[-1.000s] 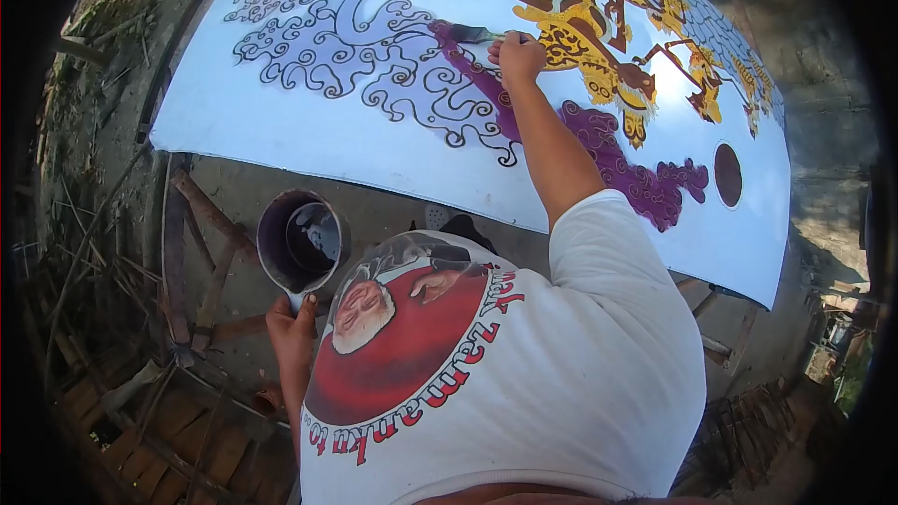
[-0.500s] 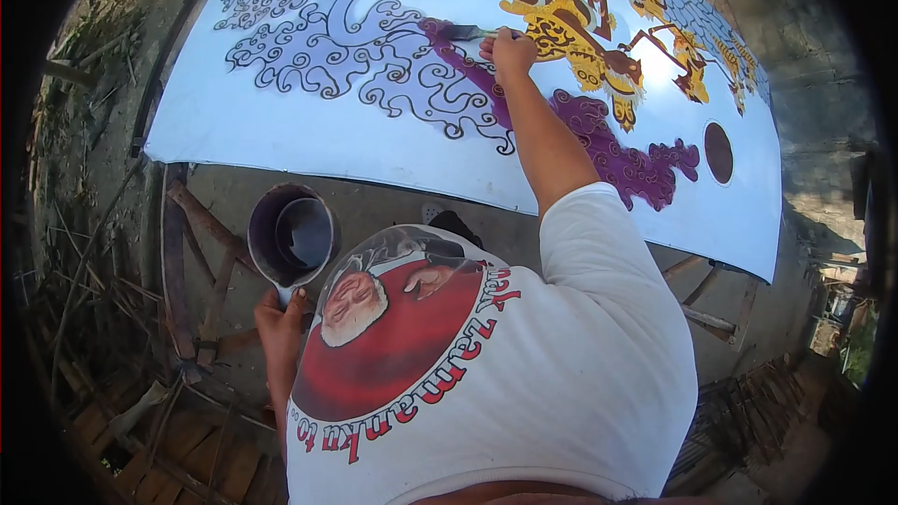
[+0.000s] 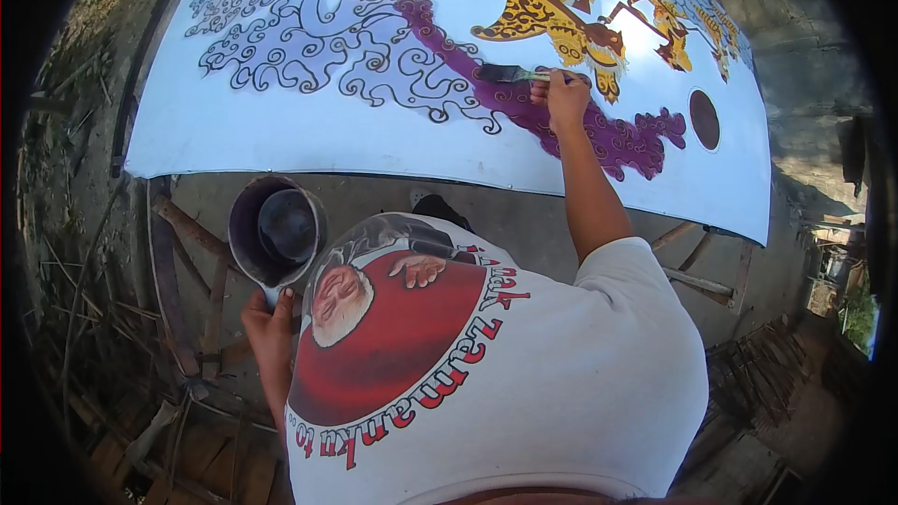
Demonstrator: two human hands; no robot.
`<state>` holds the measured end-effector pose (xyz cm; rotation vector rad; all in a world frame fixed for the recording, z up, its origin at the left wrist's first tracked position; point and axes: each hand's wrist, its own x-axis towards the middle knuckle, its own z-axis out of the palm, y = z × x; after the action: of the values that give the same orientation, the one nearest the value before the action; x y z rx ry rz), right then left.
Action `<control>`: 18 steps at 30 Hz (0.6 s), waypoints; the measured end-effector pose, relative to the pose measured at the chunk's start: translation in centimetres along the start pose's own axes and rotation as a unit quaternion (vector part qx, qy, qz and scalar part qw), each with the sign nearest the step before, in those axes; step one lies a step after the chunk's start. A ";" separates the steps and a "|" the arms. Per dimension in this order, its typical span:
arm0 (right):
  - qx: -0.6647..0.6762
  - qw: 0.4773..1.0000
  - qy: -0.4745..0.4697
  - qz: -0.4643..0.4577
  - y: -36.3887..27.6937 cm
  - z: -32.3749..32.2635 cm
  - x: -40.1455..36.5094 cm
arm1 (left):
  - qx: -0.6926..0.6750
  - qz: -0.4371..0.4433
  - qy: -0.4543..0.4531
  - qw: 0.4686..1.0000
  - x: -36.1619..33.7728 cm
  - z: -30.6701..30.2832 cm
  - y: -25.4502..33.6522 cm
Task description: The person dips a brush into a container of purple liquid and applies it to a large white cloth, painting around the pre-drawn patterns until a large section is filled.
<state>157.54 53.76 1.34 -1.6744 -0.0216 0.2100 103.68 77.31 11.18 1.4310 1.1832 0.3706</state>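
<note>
My right hand (image 3: 565,99) grips the handle of a flat paintbrush (image 3: 505,74), its dark bristles resting on a purple band of the stretched white cloth (image 3: 309,136). That purple area (image 3: 538,122) runs from the upper middle down to the right, beside pale lilac scrollwork (image 3: 281,56) with dark outlines. Low on the left, my left hand (image 3: 269,318) is closed around the handle of a round dipper (image 3: 245,241). Dark liquid shows inside the dipper, which hangs off the near edge of the cloth.
Gold and brown figures (image 3: 561,23) and a dark oval (image 3: 704,120) are painted on the cloth. Wooden frame legs (image 3: 187,224) stand underneath. Sticks and planks (image 3: 758,383) lie on the ground at both sides. A shoe (image 3: 440,209) shows below.
My right hand has moved the paintbrush right and toward me along the purple band. The purple at its upper left end looks fuller. My left hand still holds the dipper.
</note>
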 end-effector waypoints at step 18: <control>0.084 0.993 -0.048 -0.070 -7.1 -1.5 -7.8 | 0.136 0.086 -0.128 0.979 5.4 3.9 5.6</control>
<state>150.89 52.04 9.48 -1.4880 -0.1891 0.1819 111.57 80.60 12.84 1.7678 0.9280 0.1372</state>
